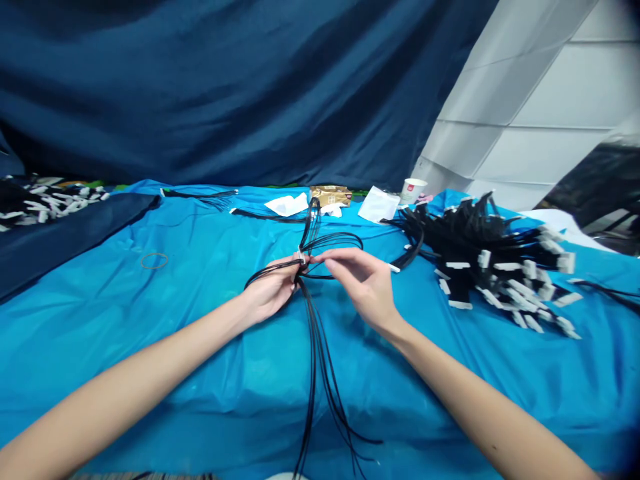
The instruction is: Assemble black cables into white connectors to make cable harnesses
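Note:
My left hand (274, 290) is closed round a bundle of thin black wires (314, 333) at the middle of the view. A small white connector (301, 254) shows at its fingertips. Some wires loop up and out to the sides; the loose ends hang down over the front of the table. Just right of the connector, my right hand (366, 283) has thumb and forefinger pinched on a black wire of the same bundle. The exact grip at the fingertips is too small to make out.
Blue sheeting (200, 347) covers the table. A heap of black wires with white connectors (480, 247) lies right, another pile (45, 203) far left. Towards the back are a paper cup (414, 191), a gold packet (330, 195) and white papers (379, 204). A rubber band (154, 253) lies left.

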Motion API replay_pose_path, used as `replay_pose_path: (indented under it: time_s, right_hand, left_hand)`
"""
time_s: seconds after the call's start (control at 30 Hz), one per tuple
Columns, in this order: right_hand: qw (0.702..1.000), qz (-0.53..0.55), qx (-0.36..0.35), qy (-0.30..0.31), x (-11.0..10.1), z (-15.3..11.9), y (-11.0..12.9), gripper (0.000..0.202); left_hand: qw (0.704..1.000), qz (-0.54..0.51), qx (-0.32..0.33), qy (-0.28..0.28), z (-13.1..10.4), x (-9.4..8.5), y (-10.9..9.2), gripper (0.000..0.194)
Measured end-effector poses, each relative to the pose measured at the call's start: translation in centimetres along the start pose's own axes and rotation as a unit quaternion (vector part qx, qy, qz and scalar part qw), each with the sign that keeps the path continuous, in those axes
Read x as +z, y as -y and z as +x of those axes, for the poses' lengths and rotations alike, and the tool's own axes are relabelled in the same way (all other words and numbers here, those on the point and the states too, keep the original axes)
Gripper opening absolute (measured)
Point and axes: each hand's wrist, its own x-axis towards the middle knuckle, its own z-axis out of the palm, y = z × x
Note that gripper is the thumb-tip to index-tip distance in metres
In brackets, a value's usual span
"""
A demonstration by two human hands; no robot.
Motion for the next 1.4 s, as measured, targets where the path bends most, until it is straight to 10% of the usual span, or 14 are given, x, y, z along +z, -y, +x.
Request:
replay_pose_path:
  time_s: [0.23, 0.4, 0.63, 1.4]
  right_hand:
    - [0.98, 0.155, 0.082, -0.094, -2.3, 1.8, 0.0, 0.019]
    - [0.982, -0.105, -0.094, -0.13, -2.7, 1.6, 0.6, 0.017]
    - [0.898, -0.33, -0.291, 0.002, -1.9, 0.9, 0.4, 0.009]
    - [0.898, -0.349, -0.267, -0.005, -1.6, 0.6, 0.0, 0.006]
  left_hand:
    - [0.998, 0.052, 0.026, -0.025, 0.0, -0.2, 0.1, 0.009]
    - [0.993, 0.099, 0.059, -0.011, 0.4, -0.9, 0.4, 0.01]
    - [0.987, 0.127, 0.092, 0.016, 0.5, -1.3, 0.4, 0.013]
    - [0.98, 0.163, 0.115, 0.01, -0.2, -0.6, 0.1, 0.021]
